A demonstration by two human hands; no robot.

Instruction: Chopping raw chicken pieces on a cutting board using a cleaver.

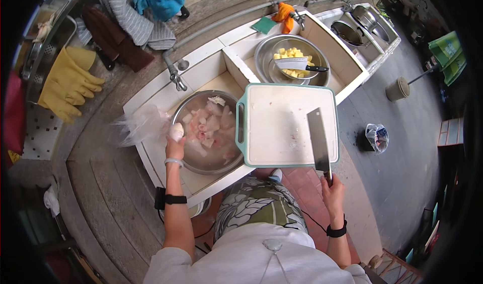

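My left hand (175, 148) grips a pale piece of raw meat (176, 131) at the left rim of a steel basin (239, 163). Cloudy water and chopped raw meat pieces (207, 127) fill the basin, which stands in a tiled sink (236, 76). A clear plastic bag (141, 125) lies just left of that hand, over the sink's edge. In my right hand (333, 195) is the handle of a cleaver (319, 140); its blade extends over the right side of a white cutting board (279, 122) with a green rim. Wet specks and small scraps mark the board.
In the neighbouring sink, a steel bowl (264, 61) holds a smaller bowl of yellow cubes (290, 54) with a knife (298, 64) across it. A faucet (177, 80) overhangs the basin. Yellow rubber gloves (71, 82) hang left; a lined bin (376, 137) stands right.
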